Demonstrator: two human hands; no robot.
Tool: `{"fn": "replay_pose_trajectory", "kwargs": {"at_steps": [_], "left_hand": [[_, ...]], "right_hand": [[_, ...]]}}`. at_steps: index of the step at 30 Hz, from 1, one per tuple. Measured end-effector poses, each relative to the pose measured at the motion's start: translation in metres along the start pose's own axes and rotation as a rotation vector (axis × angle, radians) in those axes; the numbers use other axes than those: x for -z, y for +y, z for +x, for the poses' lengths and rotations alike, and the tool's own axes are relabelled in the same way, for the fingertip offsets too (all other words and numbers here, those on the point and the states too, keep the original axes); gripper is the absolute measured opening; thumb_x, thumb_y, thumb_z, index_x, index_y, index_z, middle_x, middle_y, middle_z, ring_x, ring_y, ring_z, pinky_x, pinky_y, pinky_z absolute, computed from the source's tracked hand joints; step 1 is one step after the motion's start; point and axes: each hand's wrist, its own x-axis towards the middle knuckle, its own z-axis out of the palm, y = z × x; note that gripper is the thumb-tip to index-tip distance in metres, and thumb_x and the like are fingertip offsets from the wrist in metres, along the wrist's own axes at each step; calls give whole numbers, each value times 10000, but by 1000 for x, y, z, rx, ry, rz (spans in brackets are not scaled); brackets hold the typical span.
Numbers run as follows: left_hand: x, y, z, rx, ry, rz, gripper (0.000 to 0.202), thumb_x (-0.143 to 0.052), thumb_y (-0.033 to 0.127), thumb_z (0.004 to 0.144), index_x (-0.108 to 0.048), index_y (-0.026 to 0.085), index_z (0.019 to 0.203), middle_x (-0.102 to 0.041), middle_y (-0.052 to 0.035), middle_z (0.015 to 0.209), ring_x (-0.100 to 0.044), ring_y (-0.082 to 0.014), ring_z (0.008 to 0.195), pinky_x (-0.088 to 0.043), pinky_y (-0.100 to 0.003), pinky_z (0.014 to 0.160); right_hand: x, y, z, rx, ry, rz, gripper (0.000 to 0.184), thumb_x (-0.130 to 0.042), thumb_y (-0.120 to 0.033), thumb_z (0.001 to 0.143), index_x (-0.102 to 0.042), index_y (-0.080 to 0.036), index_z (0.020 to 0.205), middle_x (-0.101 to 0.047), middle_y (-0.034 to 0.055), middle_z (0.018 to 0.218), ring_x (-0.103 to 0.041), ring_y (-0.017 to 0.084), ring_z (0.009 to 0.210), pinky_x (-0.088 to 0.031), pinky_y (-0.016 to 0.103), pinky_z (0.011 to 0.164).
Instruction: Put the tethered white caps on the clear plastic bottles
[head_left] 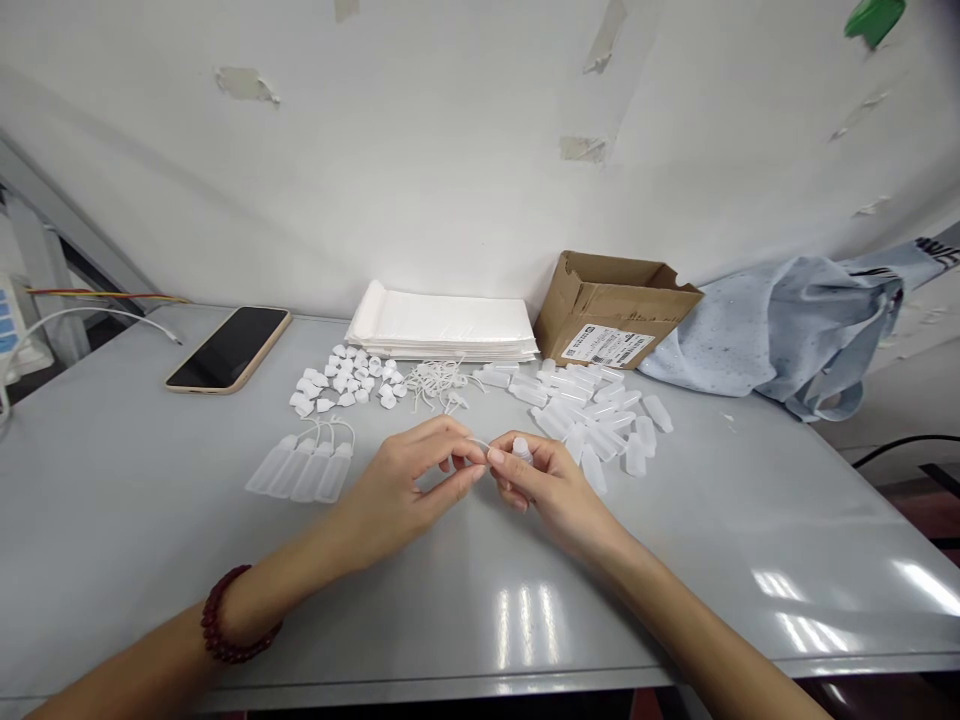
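Your right hand (559,490) is the nearer one to the small translucent plastic bottle (522,452), since the bottle sits in it. That grip is closed around the bottle's body, with only the pale upper end showing. The bottle's long axis stands roughly upright, narrow end up, though its lower end is hidden, so its exact tilt is hard to tell.

Your left hand (394,490) is just left of the bottle, its grip closed in a tight pinch on a thin white strand (478,441). The strand runs sideways toward the bottle's top; whether they join is too small to tell.

From the bottle, four similar bottles with looped strands (300,470) lie left on the counter (127,520). A heap of loose bottles (585,410) lies just beyond it to the right. White caps (345,375) and a tangle of loose strands (439,382) lie farther ahead and left.
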Motion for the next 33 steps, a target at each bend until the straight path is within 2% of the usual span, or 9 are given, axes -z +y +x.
{"fn": "replay_pose_trajectory", "kwargs": {"at_steps": [4, 7, 11, 14, 18, 21, 27, 33], "left_hand": [[1, 2, 0, 72, 46, -9, 115, -511, 195, 909, -612, 197, 856, -609, 2, 895, -565, -109, 806, -463, -239, 711], [0, 4, 0, 119, 71, -36, 101, -526, 219, 905, -609, 203, 850, -619, -4, 942, -580, -129, 894, -476, -253, 766], [-3, 4, -1, 78, 43, -41, 87, -544, 183, 888, -619, 203, 849, -621, 1, 950, -582, -111, 855, -468, -238, 750], [-5, 3, -2, 53, 33, -39, 93, -544, 167, 886, -616, 200, 837, -621, 7, 942, -576, -96, 818, -461, -226, 734], [-7, 3, -3, 50, 36, -28, 89, -558, 165, 874, -613, 194, 811, -630, 6, 931, -580, -99, 819, -460, -230, 746], [-8, 3, -3, 98, 36, -36, 75, -568, 185, 868, -616, 197, 812, -642, 3, 917, -587, -122, 865, -465, -242, 756], [-6, 4, -2, 258, 0, -72, 89, -591, 282, 858, -643, 215, 884, -659, 8, 861, -584, -132, 769, -491, -269, 722], [-6, 3, 0, 206, -7, -88, 108, -597, 262, 858, -674, 219, 921, -664, 4, 837, -602, -131, 758, -510, -268, 708]], "right_hand": [[0, 0, -1, -32, -26, -77, 262, -607, -444, 858, -614, -183, 876, -404, -72, 535, -334, 76, 496, -249, 241, 506], [-2, -2, -2, -39, -72, -151, 224, -614, -401, 854, -601, -178, 829, -404, -69, 560, -328, 75, 514, -243, 237, 503], [-7, -3, -3, -56, -113, -186, 198, -597, -354, 857, -558, -172, 790, -367, -69, 598, -303, 75, 535, -238, 230, 498], [-9, -1, -4, -34, -95, -276, 177, -587, -339, 857, -560, -168, 817, -365, -60, 635, -302, 84, 569, -249, 228, 510], [-11, 3, -4, 47, -40, -433, 133, -538, -291, 875, -585, -168, 890, -487, -29, 728, -384, 103, 634, -309, 230, 558], [-13, 3, -4, 83, -6, -506, 145, -522, -271, 878, -588, -161, 947, -548, -19, 756, -414, 104, 621, -322, 230, 552], [-13, 3, -6, 147, 34, -547, 250, -503, -276, 889, -528, -176, 1116, -641, 20, 850, -503, 135, 643, -356, 248, 552], [-13, 7, -7, 180, 34, -544, 287, -501, -278, 894, -459, -211, 1170, -628, 21, 815, -563, 180, 703, -373, 269, 565]]}}
